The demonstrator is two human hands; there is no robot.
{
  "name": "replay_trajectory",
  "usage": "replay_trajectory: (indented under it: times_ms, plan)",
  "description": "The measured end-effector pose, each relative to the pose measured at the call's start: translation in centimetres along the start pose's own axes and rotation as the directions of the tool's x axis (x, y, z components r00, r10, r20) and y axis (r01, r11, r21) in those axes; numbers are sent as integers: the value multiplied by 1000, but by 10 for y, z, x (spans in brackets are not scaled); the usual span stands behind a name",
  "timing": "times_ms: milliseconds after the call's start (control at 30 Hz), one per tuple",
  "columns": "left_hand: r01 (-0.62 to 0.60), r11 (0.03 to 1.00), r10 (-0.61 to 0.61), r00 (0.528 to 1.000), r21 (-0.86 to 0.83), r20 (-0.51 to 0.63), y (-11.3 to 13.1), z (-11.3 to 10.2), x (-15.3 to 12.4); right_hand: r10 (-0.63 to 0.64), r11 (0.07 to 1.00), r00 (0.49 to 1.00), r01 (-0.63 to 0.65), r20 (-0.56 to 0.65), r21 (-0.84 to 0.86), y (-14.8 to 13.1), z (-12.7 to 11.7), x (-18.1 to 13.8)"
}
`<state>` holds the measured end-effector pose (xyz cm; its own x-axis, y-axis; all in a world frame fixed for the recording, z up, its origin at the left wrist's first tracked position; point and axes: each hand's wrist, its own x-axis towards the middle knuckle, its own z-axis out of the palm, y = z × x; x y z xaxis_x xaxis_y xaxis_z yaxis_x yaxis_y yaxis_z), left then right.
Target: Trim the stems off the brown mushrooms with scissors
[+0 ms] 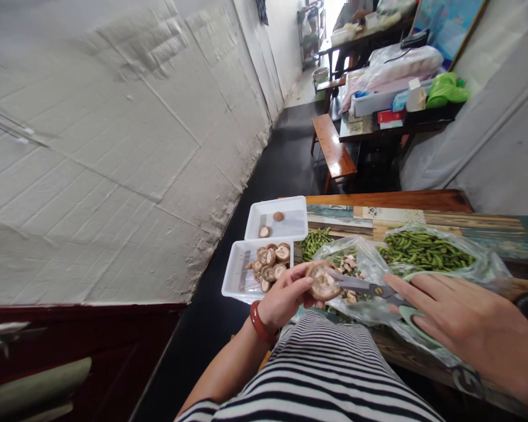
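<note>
My left hand (286,296) is closed around a brown mushroom (322,281), held just above my striped lap. My right hand (466,322) grips green-handled scissors (369,288) whose blades point left and meet the mushroom. A red bangle (260,323) circles my left wrist. Behind the hands a clear plastic bag (361,269) holds cut mushroom stems. Two white trays lie at the table's left edge: the nearer tray (237,275) holds several trimmed mushroom caps, and the farther tray (286,218) holds two pieces.
A wooden table (422,202) carries a bag of green beans (426,251) and a loose pile of beans (314,241). A tiled white wall (114,146) runs along the left. Farther back stand a wooden bench (334,152) and a cluttered table (391,117).
</note>
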<state>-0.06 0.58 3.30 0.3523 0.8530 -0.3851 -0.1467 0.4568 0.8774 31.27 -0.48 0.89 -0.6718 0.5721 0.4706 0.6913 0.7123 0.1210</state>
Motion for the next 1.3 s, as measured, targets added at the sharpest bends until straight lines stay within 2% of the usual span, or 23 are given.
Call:
replay_trajectory:
  times_ms: [267,400,500,600,733,800,933,1033,1300]
  plan:
    - [22,1000,-22,1000,-11,16,-6,-1,2,28,1000,998,-28,-48,6,-5,-2,20]
    - [10,1000,-10,1000,10,23,-8,-4,3,59,997,998,-58,-24,40,-4,9,14]
    - [-7,1000,7,1000,3,27,-6,-4,4,113,982,994,-110,-6,155,-1,25,-1]
    - [-34,999,34,999,-15,27,-2,-4,4,191,926,982,-183,8,331,1,38,-14]
    - [-71,997,71,997,5,-13,-2,-5,5,249,848,968,-221,6,482,1,41,-18]
    - [-88,996,89,995,29,-33,-4,-6,6,256,849,966,-233,15,475,2,38,-19]
    - [-146,981,156,985,126,-70,-7,-8,9,286,892,957,-283,45,353,5,34,-25]
    - [-176,966,192,979,189,-71,-6,-7,11,310,886,948,-314,66,340,-1,36,-28]
    - [-171,944,197,978,282,-66,-1,0,10,285,915,958,-279,24,290,-25,41,-1]
